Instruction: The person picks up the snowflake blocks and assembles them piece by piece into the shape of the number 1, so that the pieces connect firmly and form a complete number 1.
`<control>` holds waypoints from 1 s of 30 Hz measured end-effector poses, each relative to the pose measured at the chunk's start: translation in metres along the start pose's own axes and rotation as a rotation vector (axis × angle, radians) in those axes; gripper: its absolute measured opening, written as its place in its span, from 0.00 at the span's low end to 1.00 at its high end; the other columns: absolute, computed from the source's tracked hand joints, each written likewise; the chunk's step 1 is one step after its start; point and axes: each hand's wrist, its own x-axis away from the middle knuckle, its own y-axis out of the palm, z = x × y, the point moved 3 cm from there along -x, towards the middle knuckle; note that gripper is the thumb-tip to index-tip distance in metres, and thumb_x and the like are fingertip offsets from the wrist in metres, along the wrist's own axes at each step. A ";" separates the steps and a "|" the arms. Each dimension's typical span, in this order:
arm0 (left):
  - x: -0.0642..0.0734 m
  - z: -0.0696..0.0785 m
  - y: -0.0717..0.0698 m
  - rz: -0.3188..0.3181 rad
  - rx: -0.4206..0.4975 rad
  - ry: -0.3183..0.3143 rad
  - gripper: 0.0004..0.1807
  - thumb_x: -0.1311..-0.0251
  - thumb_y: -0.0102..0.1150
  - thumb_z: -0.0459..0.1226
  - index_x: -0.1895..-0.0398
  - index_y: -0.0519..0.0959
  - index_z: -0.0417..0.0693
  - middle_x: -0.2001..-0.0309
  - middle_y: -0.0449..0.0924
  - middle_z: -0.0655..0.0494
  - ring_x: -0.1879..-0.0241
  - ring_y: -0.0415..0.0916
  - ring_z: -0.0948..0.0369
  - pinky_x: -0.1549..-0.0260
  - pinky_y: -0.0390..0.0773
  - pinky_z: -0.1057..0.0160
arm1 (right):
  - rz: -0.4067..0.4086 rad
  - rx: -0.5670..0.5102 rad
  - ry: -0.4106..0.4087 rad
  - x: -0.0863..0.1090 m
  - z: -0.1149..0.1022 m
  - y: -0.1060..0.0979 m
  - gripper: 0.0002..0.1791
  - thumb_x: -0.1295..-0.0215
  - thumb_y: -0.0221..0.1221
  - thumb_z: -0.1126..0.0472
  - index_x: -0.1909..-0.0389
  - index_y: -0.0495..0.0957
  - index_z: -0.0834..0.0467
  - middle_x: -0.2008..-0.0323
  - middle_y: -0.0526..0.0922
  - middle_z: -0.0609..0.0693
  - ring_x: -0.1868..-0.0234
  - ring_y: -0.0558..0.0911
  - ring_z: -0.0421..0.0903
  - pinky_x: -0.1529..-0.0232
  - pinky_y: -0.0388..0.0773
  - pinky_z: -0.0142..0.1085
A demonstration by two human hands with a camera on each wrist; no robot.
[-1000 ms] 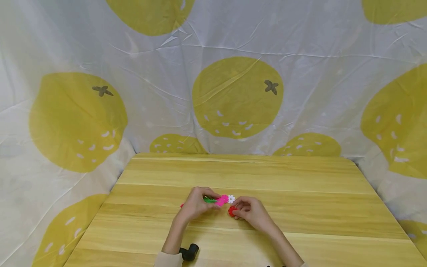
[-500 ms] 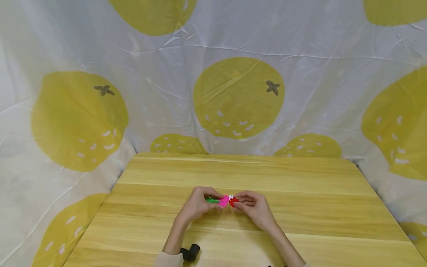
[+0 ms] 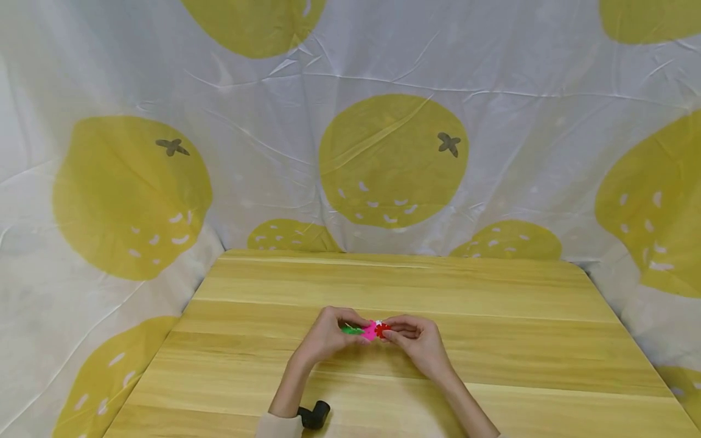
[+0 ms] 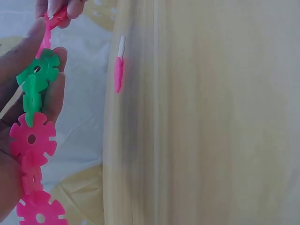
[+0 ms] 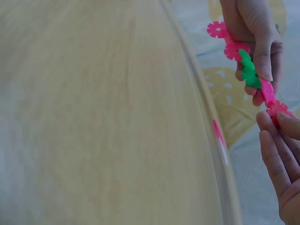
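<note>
My left hand (image 3: pixel 331 331) holds a chain of interlocking snowflake discs, with its thumb on one side and fingers on the other. In the left wrist view, several pink discs (image 4: pixel 33 138) hang below green discs (image 4: pixel 40 69), and another pink disc (image 4: pixel 45 41) forms the chain's upper end. My right hand (image 3: pixel 418 340) pinches a red snowflake disc (image 3: pixel 382 330) between thumb and fingers. The red disc meets that pink end in the right wrist view; how deep the slots sit cannot be told. Both hands are above the table.
A pink disc (image 4: pixel 119 75) and a white disc (image 4: pixel 122 46) lie together on the wooden table (image 3: pixel 493 365), beyond the hands. A black wrist-worn device (image 3: pixel 316 415) shows at the left forearm. Behind the table hangs a lemon-print cloth (image 3: pixel 383 61).
My right hand has moved up and left, bringing the red disc from apart to the chain's pink end. Over the last half second both hands have stayed nearly still.
</note>
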 end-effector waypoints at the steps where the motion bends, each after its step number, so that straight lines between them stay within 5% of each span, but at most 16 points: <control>1: 0.000 0.000 0.000 0.000 0.002 -0.002 0.13 0.47 0.79 0.35 0.57 0.91 0.48 0.58 0.90 0.55 0.57 0.85 0.57 0.57 0.83 0.66 | 0.006 0.000 -0.001 0.000 0.000 0.000 0.11 0.34 0.68 0.68 0.53 0.86 0.68 0.59 0.89 0.67 0.60 0.92 0.54 0.57 0.87 0.49; 21: 0.001 0.005 0.001 -0.024 -0.009 0.060 0.10 0.43 0.75 0.33 0.57 0.91 0.46 0.60 0.89 0.55 0.59 0.83 0.64 0.56 0.82 0.67 | 0.022 -0.040 -0.028 0.003 -0.009 0.007 0.08 0.37 0.68 0.73 0.58 0.85 0.71 0.61 0.89 0.70 0.63 0.92 0.49 0.57 0.87 0.47; 30: -0.001 0.000 0.000 -0.026 0.061 0.007 0.11 0.42 0.76 0.36 0.56 0.91 0.49 0.57 0.90 0.52 0.55 0.84 0.56 0.51 0.82 0.61 | 0.008 -0.047 -0.010 0.003 -0.006 0.006 0.11 0.34 0.68 0.68 0.54 0.83 0.69 0.59 0.88 0.70 0.61 0.92 0.50 0.56 0.87 0.50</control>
